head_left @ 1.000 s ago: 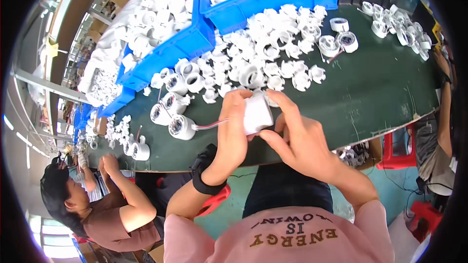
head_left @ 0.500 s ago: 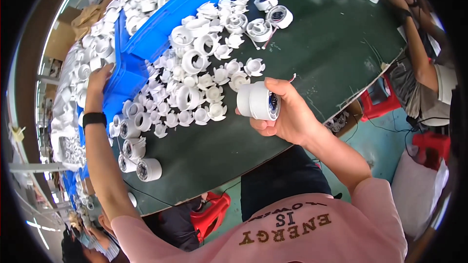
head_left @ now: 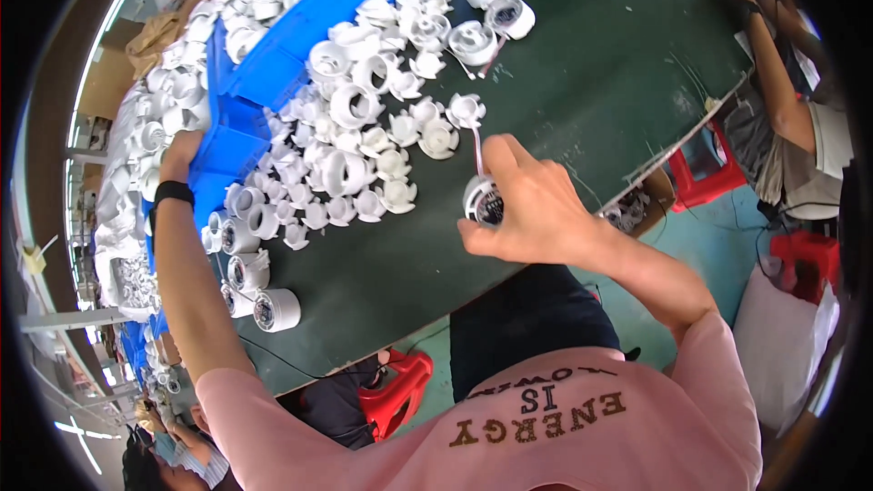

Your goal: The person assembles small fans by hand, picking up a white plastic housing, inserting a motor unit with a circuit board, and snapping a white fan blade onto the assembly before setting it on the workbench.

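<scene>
Fingers [head_left: 511,153] of the right hand [head_left: 536,209] are closed around a white round unit [head_left: 472,193] in the head view, thumb at its near side; its dark face shows past them, and a thin wire [head_left: 478,147] runs up from it toward the loose lobed pieces. The unit is over the middle of the green worktop [head_left: 582,64]; whether it touches the surface, I cannot tell. The left hand [head_left: 185,147] reaches far out to the left side of a blue bin [head_left: 232,134], next to heaped white parts [head_left: 186,86]; its fingertips are hidden, so whether they grip anything cannot be told. As for progress, the dark-faced housings [head_left: 285,308] near the left edge look put together, and the wired units [head_left: 510,16] at the far side seem at least partly built. Plenty looks left: loose rings [head_left: 344,173] and lobed pieces [head_left: 438,139] lie spread in front of the bin, joined to nothing that I can see. The held unit has its face and wire, but the hand covers too much to judge whether it is complete.
</scene>
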`<state>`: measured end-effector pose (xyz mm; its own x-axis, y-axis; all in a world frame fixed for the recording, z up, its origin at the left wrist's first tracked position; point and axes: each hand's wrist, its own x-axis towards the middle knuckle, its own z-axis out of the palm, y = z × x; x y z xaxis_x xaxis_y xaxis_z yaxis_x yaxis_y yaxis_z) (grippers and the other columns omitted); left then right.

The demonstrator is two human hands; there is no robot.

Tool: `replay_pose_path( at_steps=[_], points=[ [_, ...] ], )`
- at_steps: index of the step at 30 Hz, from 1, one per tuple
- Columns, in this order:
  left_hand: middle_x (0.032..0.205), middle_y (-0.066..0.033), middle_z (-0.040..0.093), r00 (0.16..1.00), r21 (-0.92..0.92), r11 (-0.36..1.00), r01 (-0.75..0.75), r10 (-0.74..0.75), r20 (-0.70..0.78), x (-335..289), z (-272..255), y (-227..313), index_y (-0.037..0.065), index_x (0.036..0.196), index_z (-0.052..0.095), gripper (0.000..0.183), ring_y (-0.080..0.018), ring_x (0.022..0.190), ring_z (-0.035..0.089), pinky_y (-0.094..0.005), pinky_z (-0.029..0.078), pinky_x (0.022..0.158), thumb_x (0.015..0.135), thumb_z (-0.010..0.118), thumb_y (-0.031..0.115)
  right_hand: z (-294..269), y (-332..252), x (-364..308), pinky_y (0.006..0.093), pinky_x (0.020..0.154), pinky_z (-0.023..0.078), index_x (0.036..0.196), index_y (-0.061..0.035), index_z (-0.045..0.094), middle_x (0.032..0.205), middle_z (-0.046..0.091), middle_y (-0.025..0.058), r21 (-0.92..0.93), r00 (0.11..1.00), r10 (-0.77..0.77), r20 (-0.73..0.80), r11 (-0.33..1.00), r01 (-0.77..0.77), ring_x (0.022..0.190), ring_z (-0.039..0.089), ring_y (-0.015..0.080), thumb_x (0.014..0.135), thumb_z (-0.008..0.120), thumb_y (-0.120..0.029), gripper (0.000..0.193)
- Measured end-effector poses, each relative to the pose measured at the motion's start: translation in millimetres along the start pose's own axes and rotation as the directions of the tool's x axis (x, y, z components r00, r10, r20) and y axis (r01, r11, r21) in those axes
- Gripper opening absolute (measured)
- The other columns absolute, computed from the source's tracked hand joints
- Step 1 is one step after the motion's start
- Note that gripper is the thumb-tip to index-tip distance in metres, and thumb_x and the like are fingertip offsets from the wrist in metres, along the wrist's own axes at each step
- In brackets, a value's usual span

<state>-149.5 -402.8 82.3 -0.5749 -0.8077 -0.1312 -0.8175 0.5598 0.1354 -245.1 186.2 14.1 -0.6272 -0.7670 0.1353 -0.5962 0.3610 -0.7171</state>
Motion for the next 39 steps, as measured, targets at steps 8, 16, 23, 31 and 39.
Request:
replay_pose_path(
  at_steps=[8,16,23,31,39],
  points=[
    [0.093,-0.0258,0.065,0.888,-0.515,0.761,-0.393,0.17,-0.426,-191.0,22.4,115.3,-0.008,0.113,0.055,0.039,-0.038,0.086,0.064,-0.0384,0.049,0.081,0.079,0.046,0.006,-9.1,1.0,-14.8,0.0331,0.082,0.047,0.124,-0.0009,0.047,0.113,0.05,0.0124,0.462,0.992,-0.125,-0.035,0.878,0.127,0.099,0.057,0.0242,0.069,0.071,-0.008,0.061],
    [0.105,-0.0115,0.061,0.765,-0.778,0.547,-0.31,0.629,0.138,-364.0,67.3,166.5,-0.001,0.121,0.049,0.037,-0.021,0.095,0.061,-0.0315,0.05,0.078,0.084,0.053,0.005,-4.8,-45.4,-7.8,0.0343,0.082,0.049,0.122,0.0,0.055,0.113,0.054,0.0174,0.424,0.776,-0.577,-0.255,0.655,0.626,0.099,0.058,0.0271,0.065,0.075,-0.006,0.061],
    [0.13,-0.0097,0.044,0.826,-0.989,-0.012,0.15,0.551,0.118,-420.0,100.0,178.3,0.013,0.15,0.009,0.112,-0.0209,0.106,0.054,-0.0306,0.048,0.072,0.062,0.078,0.013,1.3,-27.0,-26.7,0.0286,0.074,0.048,0.131,0.0013,0.039,0.11,0.055,0.0093,0.73,0.963,-0.267,0.019,0.662,0.169,0.091,0.057,0.0157,0.072,0.071,-0.001,0.067],
    [0.114,-0.0083,0.047,0.927,-0.958,0.13,-0.254,0.314,-0.204,-432.7,148.1,188.6,0.0,0.132,0.032,0.096,-0.0144,0.101,0.051,-0.0265,0.043,0.082,0.075,0.058,0.072,12.6,-16.5,-38.9,0.0364,0.084,0.05,0.122,0.0005,0.048,0.12,0.048,0.0153,0.699,0.917,-0.398,0.025,0.663,0.268,0.103,0.056,0.0238,0.071,0.077,-0.003,0.058],
    [0.106,-0.011,0.053,0.933,-0.934,0.175,-0.313,0.242,-0.267,-440.7,160.7,182.3,-0.004,0.117,0.044,0.09,-0.0159,0.092,0.054,-0.028,0.045,0.079,0.077,0.048,0.077,17.8,-22.1,-44.9,0.0373,0.084,0.051,0.123,0.0002,0.049,0.118,0.052,0.0186,0.524,0.841,-0.54,-0.007,0.715,0.463,0.104,0.058,0.0328,0.068,0.08,-0.008,0.064]
  ],
)
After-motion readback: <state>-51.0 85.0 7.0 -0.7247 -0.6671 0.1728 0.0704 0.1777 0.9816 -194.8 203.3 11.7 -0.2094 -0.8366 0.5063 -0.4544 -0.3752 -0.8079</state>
